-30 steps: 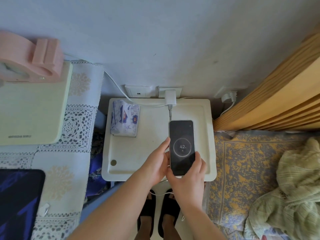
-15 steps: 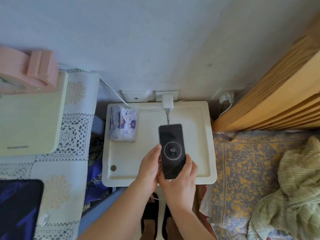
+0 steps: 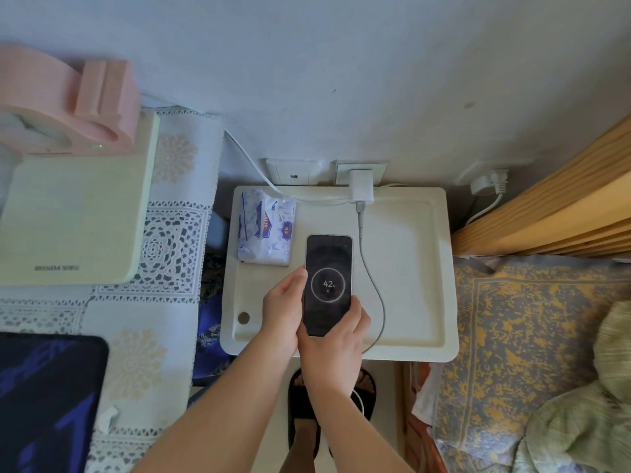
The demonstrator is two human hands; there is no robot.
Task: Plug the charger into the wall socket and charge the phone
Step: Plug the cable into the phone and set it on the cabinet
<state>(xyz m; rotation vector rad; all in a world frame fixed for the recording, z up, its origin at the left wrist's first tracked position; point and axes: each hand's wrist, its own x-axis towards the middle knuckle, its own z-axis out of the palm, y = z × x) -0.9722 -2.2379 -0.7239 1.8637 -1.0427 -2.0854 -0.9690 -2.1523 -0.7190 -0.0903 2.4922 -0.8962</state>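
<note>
The charger [image 3: 361, 186] sits in the socket [image 3: 361, 169] at 12 o'clock. Both hands, left [image 3: 283, 307] and right [image 3: 336, 336], hold the phone [image 3: 328, 284] over the tray [image 3: 409, 268]. It shows 42, so it looks like charging. Next: lay it down softly.

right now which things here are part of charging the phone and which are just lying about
Job: phone, charger, cable, wall socket, left hand, right hand.

Lying about: tissue pack, tablet, pink holder, blanket.
</note>
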